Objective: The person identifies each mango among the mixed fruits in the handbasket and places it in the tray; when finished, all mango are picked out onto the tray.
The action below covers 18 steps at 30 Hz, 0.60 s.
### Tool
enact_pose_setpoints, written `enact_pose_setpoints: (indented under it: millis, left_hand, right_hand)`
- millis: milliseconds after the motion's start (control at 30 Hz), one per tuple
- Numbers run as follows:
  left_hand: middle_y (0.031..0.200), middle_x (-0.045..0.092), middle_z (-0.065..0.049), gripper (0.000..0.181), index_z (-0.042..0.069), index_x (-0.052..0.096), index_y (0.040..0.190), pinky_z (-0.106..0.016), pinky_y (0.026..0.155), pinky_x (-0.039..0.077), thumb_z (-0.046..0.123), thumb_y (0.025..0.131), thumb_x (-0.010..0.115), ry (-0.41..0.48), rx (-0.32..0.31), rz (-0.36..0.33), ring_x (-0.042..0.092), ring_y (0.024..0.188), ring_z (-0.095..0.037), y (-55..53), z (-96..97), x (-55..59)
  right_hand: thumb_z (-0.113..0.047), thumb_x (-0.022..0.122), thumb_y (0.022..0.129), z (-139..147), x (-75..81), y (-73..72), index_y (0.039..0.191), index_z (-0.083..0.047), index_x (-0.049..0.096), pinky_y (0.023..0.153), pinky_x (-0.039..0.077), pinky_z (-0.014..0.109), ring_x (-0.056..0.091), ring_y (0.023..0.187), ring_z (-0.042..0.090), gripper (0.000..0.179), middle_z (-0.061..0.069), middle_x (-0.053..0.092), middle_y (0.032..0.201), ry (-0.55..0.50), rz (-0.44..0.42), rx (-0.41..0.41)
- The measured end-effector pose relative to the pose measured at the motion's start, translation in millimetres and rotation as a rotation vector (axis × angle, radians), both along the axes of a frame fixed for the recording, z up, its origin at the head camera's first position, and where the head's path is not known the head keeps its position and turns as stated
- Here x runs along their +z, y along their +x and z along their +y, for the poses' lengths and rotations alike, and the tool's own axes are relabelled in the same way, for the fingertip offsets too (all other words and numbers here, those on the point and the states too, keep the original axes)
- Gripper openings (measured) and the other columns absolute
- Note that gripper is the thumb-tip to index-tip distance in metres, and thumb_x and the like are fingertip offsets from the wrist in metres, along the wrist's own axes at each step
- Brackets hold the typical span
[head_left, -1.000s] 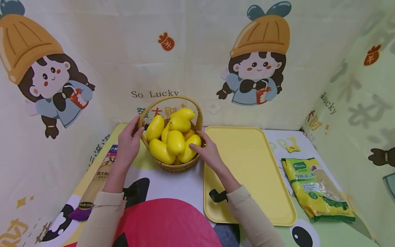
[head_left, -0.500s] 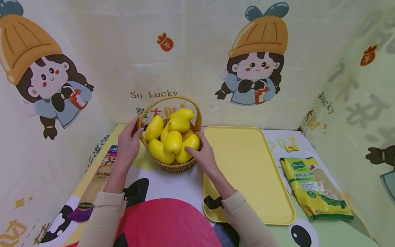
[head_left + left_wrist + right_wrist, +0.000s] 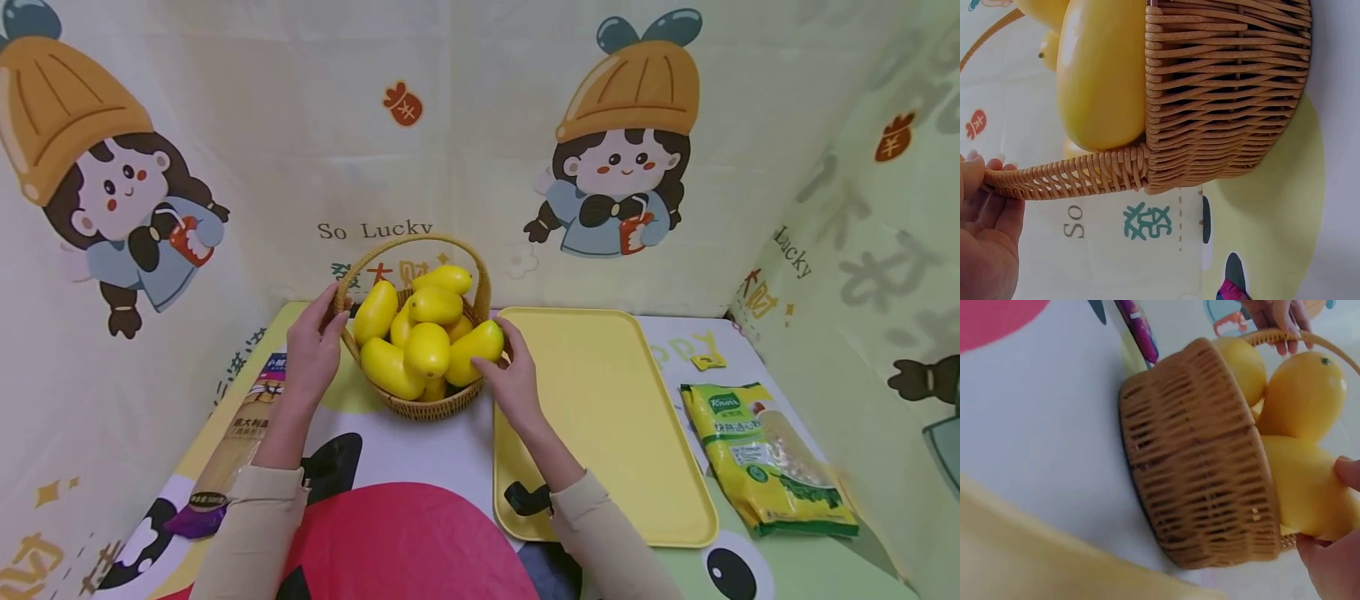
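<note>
A wicker basket [image 3: 431, 408] with a tall arched handle [image 3: 408, 239] stands near the back wall, heaped with yellow mangoes [image 3: 427, 350]. My left hand [image 3: 312, 346] grips the handle's left side, fingers wrapped round it, as the left wrist view also shows. My right hand [image 3: 513, 375] pinches one mango [image 3: 476, 352] at the basket's right rim between thumb and fingers. That mango is tilted, its far end raised toward the right. In the right wrist view the thumb presses on the held mango [image 3: 1304, 481], and the fingertips beneath are partly hidden.
A yellow tray [image 3: 600, 417] lies right of the basket, under my right forearm. Beyond it are a green and yellow Knorr bag [image 3: 768, 458] and a small yellow packet [image 3: 708, 361]. A long pasta package [image 3: 240, 433] lies at the left, partly behind my left arm.
My right hand has moved slightly right, and the mango in it has shifted up and right, over the basket's rim. The left hand stays on the handle.
</note>
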<state>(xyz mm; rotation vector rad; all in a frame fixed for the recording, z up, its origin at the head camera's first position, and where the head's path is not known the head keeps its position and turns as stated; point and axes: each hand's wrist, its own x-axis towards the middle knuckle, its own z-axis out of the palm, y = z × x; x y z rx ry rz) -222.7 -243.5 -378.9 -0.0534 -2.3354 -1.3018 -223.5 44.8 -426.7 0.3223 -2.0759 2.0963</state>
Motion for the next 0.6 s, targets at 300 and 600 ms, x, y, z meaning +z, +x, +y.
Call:
enact_pose_setpoints:
  millis: [300, 600]
  left_hand:
    - [0.137, 0.06, -0.008, 0.051, 0.028, 0.038, 0.153, -0.031, 0.106, 0.048, 0.017, 0.105, 0.048, -0.003, 0.009, -0.002, 0.056, 0.129, -0.02, -2.0, -1.0, -1.6]
    - [0.136, 0.06, -0.009, 0.05, 0.029, 0.039, 0.153, -0.034, 0.106, 0.048, 0.018, 0.105, 0.048, -0.004, 0.012, -0.001, 0.056, 0.128, -0.021, -1.9, 1.1, -1.8]
  right_hand:
    - [0.002, 0.07, 0.088, 41.5, 27.9, -4.7, 0.147, -0.006, 0.043, 0.109, 0.046, 0.047, 0.05, 0.127, 0.027, 0.066, 0.014, 0.049, 0.144, 0.002, 0.008, -0.061]
    - [-0.009, 0.07, 0.089, 88.1, -2.2, -36.6, 0.15, -0.018, 0.044, 0.106, 0.045, 0.046, 0.046, 0.129, 0.031, 0.067, 0.01, 0.045, 0.15, 0.243, -0.156, -0.085]
